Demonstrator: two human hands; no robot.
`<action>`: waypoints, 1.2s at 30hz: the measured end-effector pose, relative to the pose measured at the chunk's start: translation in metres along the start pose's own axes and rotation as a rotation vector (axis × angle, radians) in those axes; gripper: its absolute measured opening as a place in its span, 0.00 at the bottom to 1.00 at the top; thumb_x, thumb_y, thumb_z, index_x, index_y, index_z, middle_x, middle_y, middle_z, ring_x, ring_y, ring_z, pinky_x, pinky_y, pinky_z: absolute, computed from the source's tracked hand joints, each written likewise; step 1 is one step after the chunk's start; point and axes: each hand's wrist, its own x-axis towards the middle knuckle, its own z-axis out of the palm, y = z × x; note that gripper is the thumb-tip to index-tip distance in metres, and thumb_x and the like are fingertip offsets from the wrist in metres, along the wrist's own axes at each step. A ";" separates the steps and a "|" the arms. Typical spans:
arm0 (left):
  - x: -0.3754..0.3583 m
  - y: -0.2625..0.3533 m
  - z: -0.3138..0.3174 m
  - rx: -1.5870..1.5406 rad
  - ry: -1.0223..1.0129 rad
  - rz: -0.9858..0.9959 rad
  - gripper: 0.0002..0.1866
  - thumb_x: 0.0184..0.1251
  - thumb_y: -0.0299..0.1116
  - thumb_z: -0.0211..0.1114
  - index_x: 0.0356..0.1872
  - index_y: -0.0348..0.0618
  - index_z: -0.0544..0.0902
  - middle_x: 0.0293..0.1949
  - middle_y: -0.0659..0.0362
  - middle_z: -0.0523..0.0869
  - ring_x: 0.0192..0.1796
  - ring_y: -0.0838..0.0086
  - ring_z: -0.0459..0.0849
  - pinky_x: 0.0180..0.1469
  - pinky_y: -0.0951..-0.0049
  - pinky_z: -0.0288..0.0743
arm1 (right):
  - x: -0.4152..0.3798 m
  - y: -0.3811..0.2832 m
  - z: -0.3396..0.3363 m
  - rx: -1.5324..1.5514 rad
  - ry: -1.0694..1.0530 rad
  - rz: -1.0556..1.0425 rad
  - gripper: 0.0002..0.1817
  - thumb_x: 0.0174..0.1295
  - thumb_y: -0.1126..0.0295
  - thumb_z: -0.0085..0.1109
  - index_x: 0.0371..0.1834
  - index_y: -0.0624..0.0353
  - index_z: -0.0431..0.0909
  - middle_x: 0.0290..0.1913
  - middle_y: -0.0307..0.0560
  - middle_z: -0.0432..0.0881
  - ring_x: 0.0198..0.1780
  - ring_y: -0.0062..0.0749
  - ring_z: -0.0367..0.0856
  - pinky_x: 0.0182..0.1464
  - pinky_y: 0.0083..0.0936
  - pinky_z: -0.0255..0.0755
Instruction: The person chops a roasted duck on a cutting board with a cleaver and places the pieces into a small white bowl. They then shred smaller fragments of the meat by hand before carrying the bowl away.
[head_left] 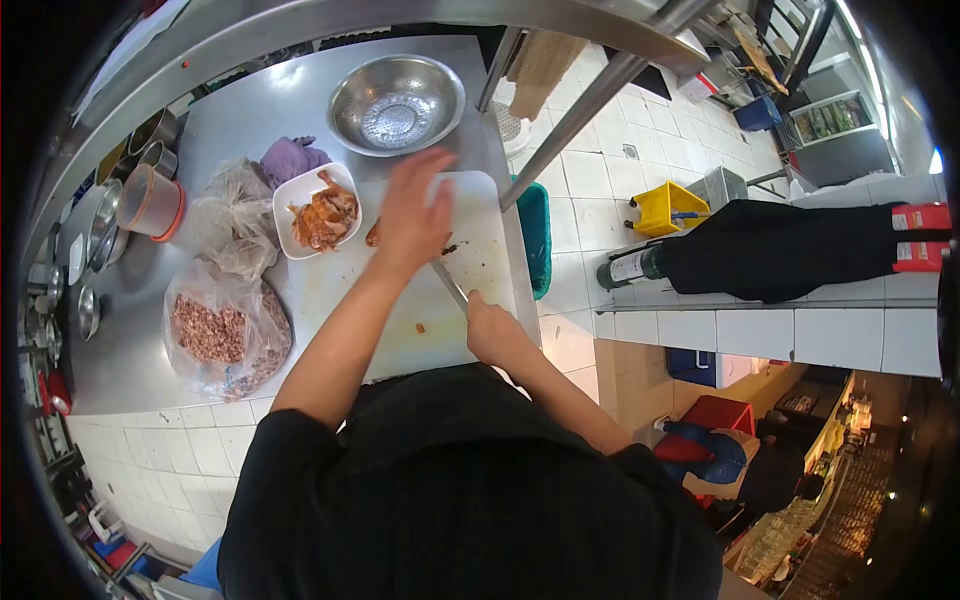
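Note:
My right hand [497, 330] is closed around the handle of a knife [450, 283], whose blade points forward and left, its tip hidden by my left hand. My left hand [415, 215] reaches over the white cutting board [385, 315], slightly blurred, its fingers stretched and the thumb apart. A brown piece of cooked meat [373, 235] shows beside that hand. Small dark scraps and an orange-brown bit [420, 328] lie on the board. At the board's left corner, a square white dish [284, 236] holds browned, cooked poultry pieces [325, 218].
A perforated metal bowl [345, 115] stands at the back. Leftward are a bag of chopped pinkish-brown food [210, 330], another plastic bag [235, 220], a purple cloth [290, 160] and a plastic tub [148, 200]. A metal post [575, 125] rises near the table's right edge, above a green bin [537, 240].

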 end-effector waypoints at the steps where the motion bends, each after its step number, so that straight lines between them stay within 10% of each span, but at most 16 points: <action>1: -0.011 -0.017 -0.011 0.065 -0.012 -0.056 0.18 0.68 0.28 0.65 0.58 0.43 0.83 0.66 0.48 0.78 0.68 0.48 0.75 0.71 0.52 0.69 | -0.002 0.000 -0.003 0.003 0.010 0.004 0.12 0.70 0.75 0.42 0.51 0.69 0.70 0.37 0.75 0.85 0.43 0.73 0.85 0.49 0.63 0.76; 10: -0.100 -0.079 -0.020 0.272 -0.242 -0.178 0.20 0.61 0.29 0.71 0.55 0.40 0.83 0.59 0.48 0.80 0.60 0.49 0.78 0.63 0.53 0.73 | -0.033 0.006 -0.041 0.081 0.081 -0.036 0.12 0.74 0.69 0.52 0.49 0.68 0.67 0.33 0.75 0.83 0.33 0.71 0.84 0.41 0.61 0.76; 15: -0.086 -0.075 -0.010 0.278 -0.171 -0.078 0.26 0.63 0.41 0.73 0.62 0.47 0.82 0.63 0.47 0.79 0.63 0.47 0.76 0.67 0.48 0.70 | -0.045 0.036 -0.043 0.505 -0.126 0.156 0.11 0.75 0.68 0.53 0.48 0.66 0.69 0.25 0.49 0.79 0.19 0.35 0.80 0.24 0.37 0.78; 20: -0.088 -0.099 0.018 0.363 -0.274 -0.027 0.29 0.64 0.53 0.73 0.64 0.55 0.85 0.68 0.43 0.76 0.72 0.46 0.71 0.73 0.46 0.64 | -0.036 0.055 -0.016 0.624 -0.277 0.205 0.09 0.76 0.68 0.54 0.49 0.61 0.69 0.22 0.40 0.74 0.19 0.28 0.76 0.21 0.32 0.75; 36: -0.093 -0.088 0.015 0.190 -0.089 -0.040 0.12 0.69 0.34 0.68 0.51 0.45 0.86 0.56 0.49 0.82 0.62 0.48 0.79 0.67 0.50 0.71 | -0.006 0.039 -0.009 1.078 -0.512 0.214 0.09 0.75 0.71 0.54 0.54 0.56 0.68 0.24 0.39 0.70 0.18 0.25 0.69 0.20 0.26 0.70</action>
